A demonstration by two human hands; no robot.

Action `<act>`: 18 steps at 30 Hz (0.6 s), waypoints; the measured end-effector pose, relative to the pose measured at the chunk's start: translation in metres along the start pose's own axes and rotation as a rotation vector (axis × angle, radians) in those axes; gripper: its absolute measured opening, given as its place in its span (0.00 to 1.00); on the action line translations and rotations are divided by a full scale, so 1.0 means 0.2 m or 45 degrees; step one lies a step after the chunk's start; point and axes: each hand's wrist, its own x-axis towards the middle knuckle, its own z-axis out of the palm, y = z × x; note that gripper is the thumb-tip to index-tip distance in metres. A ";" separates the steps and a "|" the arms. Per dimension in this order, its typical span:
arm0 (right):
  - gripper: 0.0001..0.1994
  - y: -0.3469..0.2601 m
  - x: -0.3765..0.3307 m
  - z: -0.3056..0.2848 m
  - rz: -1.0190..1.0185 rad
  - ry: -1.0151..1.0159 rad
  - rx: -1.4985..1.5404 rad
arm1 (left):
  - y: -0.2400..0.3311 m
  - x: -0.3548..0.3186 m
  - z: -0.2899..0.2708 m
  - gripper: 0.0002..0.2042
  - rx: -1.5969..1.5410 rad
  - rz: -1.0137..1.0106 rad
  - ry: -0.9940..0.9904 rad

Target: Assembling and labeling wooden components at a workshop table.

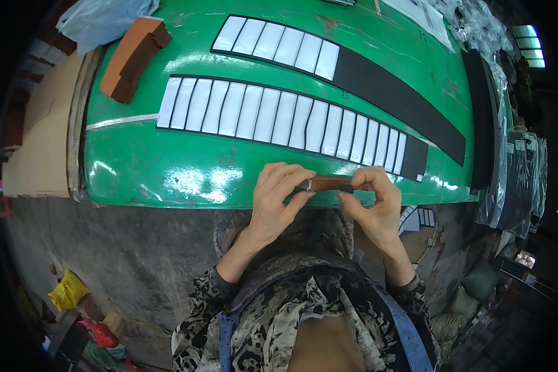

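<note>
Both hands are meeting at the near edge of the green table [142,167], just past the picture's centre toward five o'clock. The left hand [279,198] is curling its fingers and thumb around the left end of a small brown bar-shaped tool [328,183], while the right hand [372,201] is pinching the tool's dark right end between thumb and bent fingers; the tool is lying level between them, right over the table's rim. Both forearms are rising from six o'clock in patterned sleeves.

At twelve o'clock from the hands, a long black strip [415,158] carrying a row of white rectangles [260,115] is stretching across the table, its near edge just beyond the fingertips. A second black strip [390,87] with white rectangles is lying farther up, toward one o'clock. Bare green surface is lying open at nine o'clock from the hands.

A brown block [130,59] is sitting at ten o'clock near the table's far left edge, with cardboard [40,136] beyond it. Below the table, grey concrete floor [124,254] is spreading toward eight o'clock
</note>
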 end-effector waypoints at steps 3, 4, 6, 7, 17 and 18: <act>0.13 0.02 -0.01 -0.01 -0.085 0.060 -0.115 | 0.00 0.00 0.00 0.17 -0.003 0.003 0.015; 0.14 0.02 -0.01 -0.01 -0.093 0.069 -0.126 | 0.00 0.00 0.00 0.16 -0.007 0.001 0.018; 0.14 0.02 -0.01 -0.01 -0.101 0.076 -0.133 | 0.00 0.00 0.01 0.16 -0.004 -0.004 0.020; 0.14 0.02 -0.01 -0.01 -0.101 0.073 -0.132 | 0.00 0.00 0.01 0.16 0.000 -0.010 0.019; 0.16 0.03 -0.01 0.01 -0.246 0.176 -0.271 | 0.00 0.00 0.01 0.16 0.012 -0.020 0.021; 0.16 0.03 -0.01 0.00 -0.284 0.161 -0.272 | 0.00 0.00 0.01 0.16 0.012 -0.019 0.022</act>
